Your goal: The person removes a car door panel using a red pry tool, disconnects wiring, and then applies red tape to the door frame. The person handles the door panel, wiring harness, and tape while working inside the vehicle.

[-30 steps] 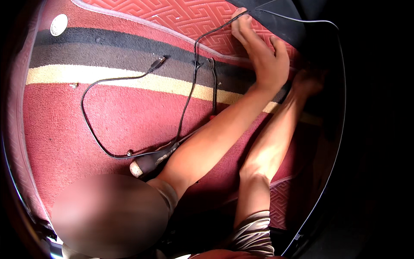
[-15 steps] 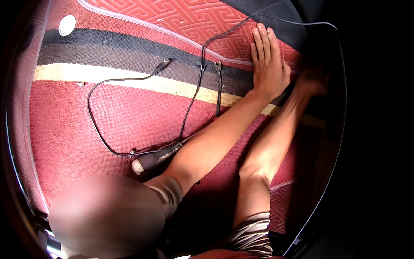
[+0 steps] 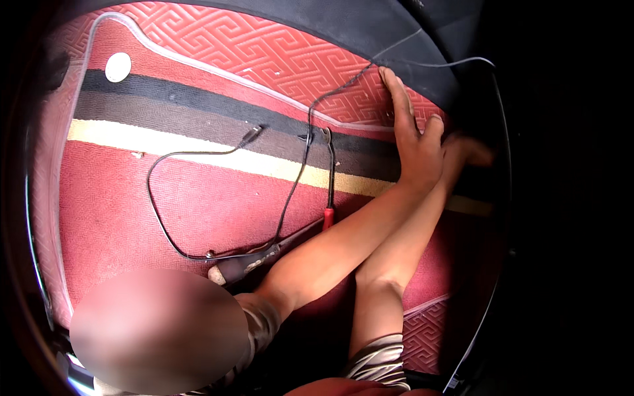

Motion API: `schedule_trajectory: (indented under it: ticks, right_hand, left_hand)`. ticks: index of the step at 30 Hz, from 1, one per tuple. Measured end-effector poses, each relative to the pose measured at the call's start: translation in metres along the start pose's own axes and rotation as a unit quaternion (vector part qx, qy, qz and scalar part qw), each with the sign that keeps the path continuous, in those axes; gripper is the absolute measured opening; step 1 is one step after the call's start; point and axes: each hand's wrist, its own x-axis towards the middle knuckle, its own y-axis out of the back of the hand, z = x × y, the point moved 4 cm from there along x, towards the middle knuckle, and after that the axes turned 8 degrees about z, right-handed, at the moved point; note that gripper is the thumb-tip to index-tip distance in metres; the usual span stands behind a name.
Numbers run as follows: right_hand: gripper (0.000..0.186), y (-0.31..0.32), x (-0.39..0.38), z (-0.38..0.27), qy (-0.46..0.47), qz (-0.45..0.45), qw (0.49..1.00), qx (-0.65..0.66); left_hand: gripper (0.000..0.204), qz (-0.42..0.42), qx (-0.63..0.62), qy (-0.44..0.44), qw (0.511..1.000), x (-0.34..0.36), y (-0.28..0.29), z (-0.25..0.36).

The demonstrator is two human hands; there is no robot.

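My left hand (image 3: 420,150) is seen edge-on above the red quilted lining, its fingers stretched out near the edge of the dark panel. Nothing shows in it. Close beside it, my right hand (image 3: 469,150) reaches into deep shadow; its fingers are dark and smeared, so their grip is hidden. Left of my left forearm lies a fork-tipped tool (image 3: 331,173) with a red handle, partly behind the arm. A dark-handled tool (image 3: 247,263) with a worn pale end and a thin shaft rests nearer me. A black USB cable (image 3: 150,191) loops across the mat.
The striped red floor mat (image 3: 119,218) bears a white disc (image 3: 118,67) at its far left and small bits of debris (image 3: 137,154). A dark curved panel (image 3: 317,30) bounds the far side. A thin pale wire (image 3: 456,64) runs along the right. A blurred oval covers the lower left.
My left hand has turned from lying flat to edge-on and sits lower in view, nearer my right hand. The view has shifted, and the fork-tipped tool's red handle now shows.
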Motion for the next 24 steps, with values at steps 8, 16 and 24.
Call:
schedule_trajectory:
  ticks: [8, 16, 24]
  right_hand:
    - [0.042, 0.000, -0.015, -0.011, -0.001, 0.012, 1.000, -0.007]
    - [0.043, -0.008, -0.038, -0.018, 0.017, 0.021, 0.999, -0.037]
    - [0.037, -0.022, -0.077, 0.015, -0.313, -0.089, 0.937, 0.129]
  left_hand:
    - [0.075, 0.152, -0.124, 0.024, 0.980, 0.005, -0.004, 0.016]
    - [0.072, 0.117, -0.112, 0.006, 0.987, 0.004, 0.002, 0.009]
    - [0.068, 0.175, -0.088, 0.055, 0.979, 0.025, 0.021, 0.011]
